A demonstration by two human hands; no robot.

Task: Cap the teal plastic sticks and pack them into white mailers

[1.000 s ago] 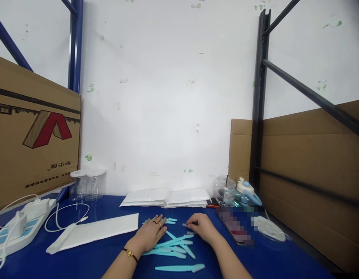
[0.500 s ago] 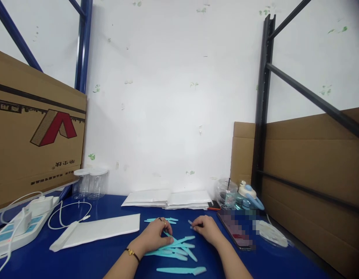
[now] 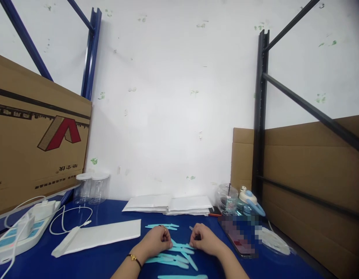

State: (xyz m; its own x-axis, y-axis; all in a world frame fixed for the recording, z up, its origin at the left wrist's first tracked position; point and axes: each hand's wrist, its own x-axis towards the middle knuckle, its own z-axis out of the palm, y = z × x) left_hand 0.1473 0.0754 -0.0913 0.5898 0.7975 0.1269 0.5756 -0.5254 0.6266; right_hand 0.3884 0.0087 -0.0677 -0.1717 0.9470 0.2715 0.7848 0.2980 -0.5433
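Note:
Turquoise eyebrow razors lie in a loose, crossed pile (image 3: 168, 260) on the blue table. My left hand (image 3: 156, 241), with a ring and a dark bracelet, is closed at the pile's upper left, thumb and fingers pinching one end of a turquoise razor (image 3: 182, 245). At that razor's other end are the pinched fingertips of my right hand (image 3: 207, 241). A small translucent piece (image 3: 191, 228) shows just beyond the right fingers; whether they touch it I cannot tell. Beyond the left hand lie a few more razors (image 3: 163, 225), and a single razor (image 3: 182, 276) lies at the near edge.
A white padded envelope (image 3: 100, 237) and a power strip (image 3: 25, 228) with cables lie on the left. White envelopes (image 3: 168, 204) are stacked by the wall. To the right are a phone (image 3: 237, 236), a plastic cup (image 3: 227, 199) and a blue-handled bottle (image 3: 248, 201). Cardboard flanks both sides.
My right hand has moved left and nearer, its fingertips now at the razor's end. The left hand stays over the pile, pinching. The view has tilted slightly up.

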